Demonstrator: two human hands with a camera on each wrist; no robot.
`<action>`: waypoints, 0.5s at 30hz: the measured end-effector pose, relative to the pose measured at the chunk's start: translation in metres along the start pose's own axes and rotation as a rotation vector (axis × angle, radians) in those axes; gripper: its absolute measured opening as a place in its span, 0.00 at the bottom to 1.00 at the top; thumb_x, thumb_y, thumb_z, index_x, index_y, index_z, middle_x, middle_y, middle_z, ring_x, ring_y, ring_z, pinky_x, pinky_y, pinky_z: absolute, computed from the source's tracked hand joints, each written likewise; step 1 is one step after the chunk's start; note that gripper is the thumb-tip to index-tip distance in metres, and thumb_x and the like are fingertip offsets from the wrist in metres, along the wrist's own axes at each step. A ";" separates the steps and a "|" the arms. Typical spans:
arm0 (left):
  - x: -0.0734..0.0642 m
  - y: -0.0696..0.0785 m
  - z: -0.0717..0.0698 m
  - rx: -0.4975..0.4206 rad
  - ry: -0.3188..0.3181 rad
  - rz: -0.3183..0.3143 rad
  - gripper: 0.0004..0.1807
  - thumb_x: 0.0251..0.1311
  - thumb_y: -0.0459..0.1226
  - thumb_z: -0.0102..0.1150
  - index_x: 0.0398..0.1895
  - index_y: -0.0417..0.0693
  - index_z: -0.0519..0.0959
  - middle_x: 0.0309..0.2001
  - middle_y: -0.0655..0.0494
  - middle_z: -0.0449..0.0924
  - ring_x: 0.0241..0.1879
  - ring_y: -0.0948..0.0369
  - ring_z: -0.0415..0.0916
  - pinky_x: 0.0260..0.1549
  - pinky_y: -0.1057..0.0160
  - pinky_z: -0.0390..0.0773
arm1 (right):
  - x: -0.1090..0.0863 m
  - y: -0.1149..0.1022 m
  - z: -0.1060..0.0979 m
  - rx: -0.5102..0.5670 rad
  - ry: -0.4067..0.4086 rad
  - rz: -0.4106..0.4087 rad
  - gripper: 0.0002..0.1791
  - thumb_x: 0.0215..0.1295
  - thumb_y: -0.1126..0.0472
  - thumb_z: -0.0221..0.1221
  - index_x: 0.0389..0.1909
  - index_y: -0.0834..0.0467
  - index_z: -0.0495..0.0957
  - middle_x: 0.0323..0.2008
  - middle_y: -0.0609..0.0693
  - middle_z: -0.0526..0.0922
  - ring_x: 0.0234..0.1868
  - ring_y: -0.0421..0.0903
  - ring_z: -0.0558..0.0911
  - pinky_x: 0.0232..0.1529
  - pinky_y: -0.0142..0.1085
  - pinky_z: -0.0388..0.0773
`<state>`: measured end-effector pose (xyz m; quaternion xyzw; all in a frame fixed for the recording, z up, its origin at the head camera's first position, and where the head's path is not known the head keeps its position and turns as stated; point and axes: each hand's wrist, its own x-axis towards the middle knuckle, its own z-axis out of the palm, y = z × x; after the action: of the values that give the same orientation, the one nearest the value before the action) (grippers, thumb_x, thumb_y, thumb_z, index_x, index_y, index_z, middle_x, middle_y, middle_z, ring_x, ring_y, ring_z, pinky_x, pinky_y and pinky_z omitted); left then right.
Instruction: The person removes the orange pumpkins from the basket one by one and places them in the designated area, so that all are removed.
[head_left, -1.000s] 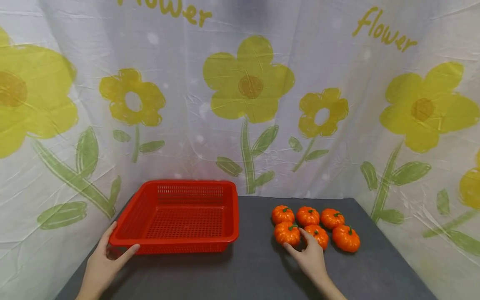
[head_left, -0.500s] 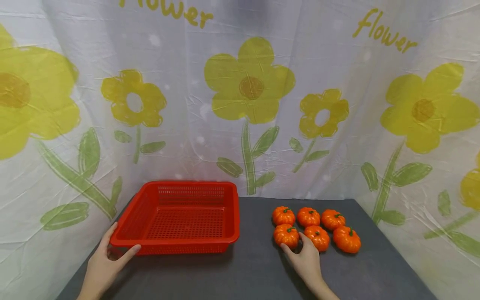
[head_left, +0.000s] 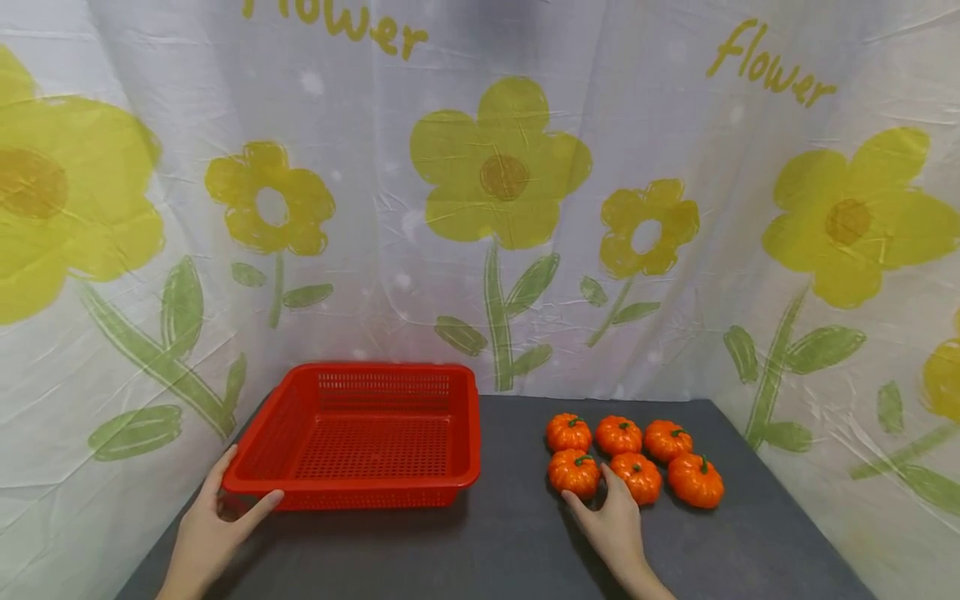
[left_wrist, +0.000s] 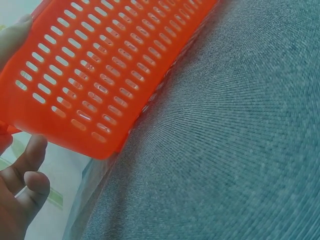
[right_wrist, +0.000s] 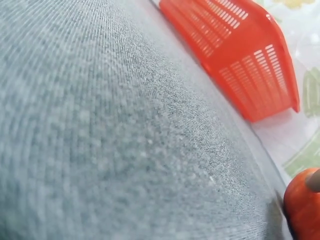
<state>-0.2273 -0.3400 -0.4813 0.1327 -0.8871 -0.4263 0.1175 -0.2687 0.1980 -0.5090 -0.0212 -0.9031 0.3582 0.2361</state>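
A red plastic basket [head_left: 345, 496] with slotted walls stands on the left of the table. My left hand [head_left: 206, 529] grips its near left corner, thumb at the front rim and fingers along the left side. In the left wrist view, two curled fingers [left_wrist: 32, 175] show below the basket corner. Farther right, my right hand [head_left: 613, 518] holds a small glossy orange pumpkin [head_left: 573, 473] with a green stem between thumb and fingers. This pumpkin is the front left one of a two-row group. Only a fingertip [right_wrist: 314, 181] against the pumpkin shows in the right wrist view.
Several similar pumpkins sit close by, including one right beside my fingers [head_left: 637, 479] and one at the front right [head_left: 696, 481]. A dark grey cloth [head_left: 465, 558] covers the table. Flower-printed curtains [head_left: 375, 292] hang behind and at both sides.
My right hand has shifted slightly left and down, its thumb now lower around the front left pumpkin. The left hand stays at the basket corner. The head view has shifted very slightly.
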 end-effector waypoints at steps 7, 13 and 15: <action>0.005 -0.002 -0.004 -0.017 -0.050 0.038 0.60 0.67 0.61 0.67 0.89 0.53 0.40 0.68 0.32 0.72 0.50 0.50 0.78 0.39 0.59 0.77 | -0.001 -0.004 -0.004 0.021 0.039 -0.005 0.47 0.59 0.51 0.78 0.69 0.76 0.71 0.63 0.73 0.78 0.64 0.71 0.78 0.63 0.63 0.74; 0.009 0.006 -0.014 0.016 -0.172 -0.008 0.60 0.70 0.66 0.58 0.88 0.48 0.35 0.78 0.25 0.55 0.63 0.34 0.73 0.50 0.46 0.79 | -0.003 -0.016 -0.016 0.047 0.074 0.030 0.36 0.64 0.50 0.75 0.63 0.69 0.76 0.57 0.67 0.82 0.58 0.65 0.82 0.58 0.60 0.77; 0.008 0.011 -0.018 0.050 -0.194 -0.019 0.61 0.71 0.68 0.55 0.87 0.43 0.35 0.79 0.24 0.52 0.67 0.31 0.68 0.55 0.37 0.78 | -0.006 -0.021 -0.017 0.052 0.068 0.043 0.30 0.67 0.50 0.73 0.58 0.66 0.78 0.53 0.63 0.83 0.55 0.61 0.83 0.56 0.57 0.79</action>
<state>-0.2302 -0.3489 -0.4605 0.1018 -0.9033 -0.4161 0.0237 -0.2531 0.1921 -0.4862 -0.0467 -0.8844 0.3855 0.2591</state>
